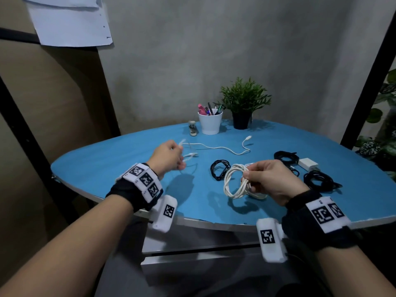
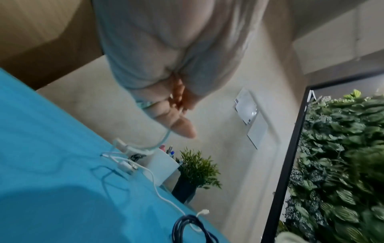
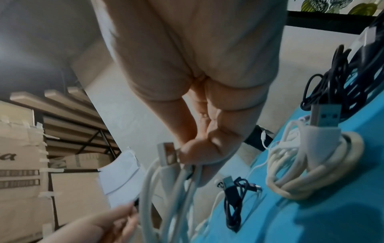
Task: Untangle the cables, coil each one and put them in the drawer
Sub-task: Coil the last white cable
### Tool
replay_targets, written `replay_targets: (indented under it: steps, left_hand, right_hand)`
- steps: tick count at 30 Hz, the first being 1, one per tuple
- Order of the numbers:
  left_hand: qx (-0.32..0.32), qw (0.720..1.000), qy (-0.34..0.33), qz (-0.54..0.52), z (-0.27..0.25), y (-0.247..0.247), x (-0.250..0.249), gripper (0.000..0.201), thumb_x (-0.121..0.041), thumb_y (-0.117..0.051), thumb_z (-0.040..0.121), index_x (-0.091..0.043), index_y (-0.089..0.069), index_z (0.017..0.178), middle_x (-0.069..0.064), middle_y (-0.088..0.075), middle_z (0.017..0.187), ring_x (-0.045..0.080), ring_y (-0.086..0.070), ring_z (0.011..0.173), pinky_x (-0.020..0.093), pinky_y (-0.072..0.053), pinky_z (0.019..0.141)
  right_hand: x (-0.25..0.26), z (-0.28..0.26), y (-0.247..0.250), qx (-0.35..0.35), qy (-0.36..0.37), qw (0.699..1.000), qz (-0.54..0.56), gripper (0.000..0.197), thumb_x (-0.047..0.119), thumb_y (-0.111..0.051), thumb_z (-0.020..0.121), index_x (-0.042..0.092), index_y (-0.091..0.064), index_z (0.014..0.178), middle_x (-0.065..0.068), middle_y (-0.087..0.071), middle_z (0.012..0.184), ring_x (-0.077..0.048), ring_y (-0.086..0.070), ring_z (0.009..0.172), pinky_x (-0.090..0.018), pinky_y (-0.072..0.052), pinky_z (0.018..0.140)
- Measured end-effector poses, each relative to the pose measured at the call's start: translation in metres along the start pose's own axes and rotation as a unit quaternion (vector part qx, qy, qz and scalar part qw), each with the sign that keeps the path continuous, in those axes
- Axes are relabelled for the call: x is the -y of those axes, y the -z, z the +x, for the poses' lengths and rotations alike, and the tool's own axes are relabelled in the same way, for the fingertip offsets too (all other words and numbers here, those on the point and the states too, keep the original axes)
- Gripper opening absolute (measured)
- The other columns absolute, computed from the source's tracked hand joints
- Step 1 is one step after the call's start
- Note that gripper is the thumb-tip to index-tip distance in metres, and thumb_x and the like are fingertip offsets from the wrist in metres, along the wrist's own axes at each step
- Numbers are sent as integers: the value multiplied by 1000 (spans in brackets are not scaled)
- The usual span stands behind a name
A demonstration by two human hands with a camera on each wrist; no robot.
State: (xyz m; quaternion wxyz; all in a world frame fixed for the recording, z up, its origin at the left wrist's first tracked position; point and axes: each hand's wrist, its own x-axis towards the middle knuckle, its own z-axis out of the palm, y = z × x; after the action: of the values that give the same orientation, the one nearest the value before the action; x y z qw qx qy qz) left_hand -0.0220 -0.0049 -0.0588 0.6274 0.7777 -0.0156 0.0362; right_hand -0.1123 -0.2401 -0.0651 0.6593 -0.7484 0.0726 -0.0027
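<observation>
My right hand (image 1: 249, 179) hangs over the blue table (image 1: 111, 168) and grips a coil of thick white cable (image 1: 229, 185); the right wrist view has its loops (image 3: 164, 189) hanging from my fingers (image 3: 193, 154) beside a USB plug. A second white coil (image 3: 311, 171) lies on the table just below. My left hand (image 1: 180, 158) is raised at the left, pinching a thin white cable (image 1: 222, 147) whose loose length trails across the table. The left wrist view shows a pale strand (image 2: 164, 138) dropping from my fingers (image 2: 182, 125) to a connector.
A small black coil (image 1: 218, 169) lies mid-table; black cable bundles (image 1: 319, 181) and a white charger (image 1: 308, 165) lie to the right. A pen cup (image 1: 210, 123), stapler (image 1: 192, 129) and potted plant (image 1: 243, 103) stand at the back. A white drawer unit (image 1: 199, 241) sits under the front edge.
</observation>
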Motion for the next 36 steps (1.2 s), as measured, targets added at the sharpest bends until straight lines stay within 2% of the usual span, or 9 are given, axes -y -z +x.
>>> replay_targets:
  steps: [3, 7, 12, 16, 21, 25, 29, 32, 36]
  left_hand:
    - [-71, 992, -64, -78, 6, 11, -5, 25, -15, -41, 99, -13, -42, 74, 9, -49, 70, 11, -58, 45, 19, -51, 47]
    - [-95, 983, -150, -37, -2, 22, -8, 24, -16, -41, 99, -16, -44, 75, 5, -53, 74, 16, -62, 61, 24, -54, 59]
    - [-72, 978, -197, 13, -27, 29, -3, 23, -15, -43, 98, -16, -47, 75, 4, -56, 77, 18, -65, 69, 30, -55, 68]
    - [-71, 977, -202, 18, -46, 37, 3, 21, -16, -45, 97, -13, -50, 77, 2, -59, 75, 18, -67, 73, 30, -54, 71]
    - [-10, 963, -260, 71, -68, 48, -1, 18, -14, -53, 93, -22, -62, 79, 10, -63, 82, 8, -64, 70, 23, -53, 74]
    - [14, 943, -314, 109, -83, 55, -13, 6, -32, -61, 84, -31, -67, 81, 0, -62, 81, 14, -60, 73, 28, -51, 74]
    - [2, 936, -343, 82, -95, 52, -21, 6, -30, -63, 82, -28, -69, 80, -1, -63, 77, 16, -60, 74, 30, -49, 72]
    - [-66, 943, -327, -10, -96, 60, -27, 10, -28, -64, 82, -34, -70, 77, 1, -66, 76, 14, -61, 72, 27, -52, 72]
    - [-149, 935, -322, 0, -94, 73, -25, 12, -20, -63, 88, -28, -67, 81, 15, -65, 84, 14, -62, 71, 31, -54, 75]
  right_hand:
    - [3, 12, -7, 5, -50, 998, -28, 7, -2, -60, 87, -6, -58, 81, -19, -58, 63, -18, -51, 41, -20, -44, 37]
    - [2, 25, -16, 15, -89, 994, -58, 13, -3, -56, 88, -3, -54, 76, -20, -59, 61, -16, -55, 35, -20, -43, 37]
    - [-1, 29, -29, 8, -106, 993, -54, 9, -8, -57, 86, -6, -53, 78, -22, -58, 74, -25, -61, 54, -27, -54, 43]
    - [3, 25, -30, 18, -81, 982, -168, 12, -2, -69, 80, -4, -57, 77, -27, -65, 71, -33, -63, 58, -46, -59, 68]
    - [23, 14, -33, -3, 11, 946, -323, 19, 20, -76, 76, 9, -65, 87, -10, -65, 83, -23, -60, 68, -35, -52, 63]
    - [33, -1, -57, 80, 109, 972, -194, 52, 19, -80, 72, 23, -56, 118, 1, -55, 107, -16, -62, 86, -33, -57, 71]
    - [31, -12, -84, 129, 168, 969, -130, 7, 13, -65, 87, 20, -65, 86, 1, -63, 78, -10, -59, 70, -26, -49, 64]
    - [23, -16, -88, 129, 173, 968, -130, 20, 12, -58, 91, 20, -63, 73, 2, -63, 72, -9, -58, 72, -21, -44, 63]
    - [15, -21, -82, 132, 183, 971, -71, 25, 16, -49, 96, 19, -62, 75, 1, -69, 84, -7, -60, 78, -23, -43, 71]
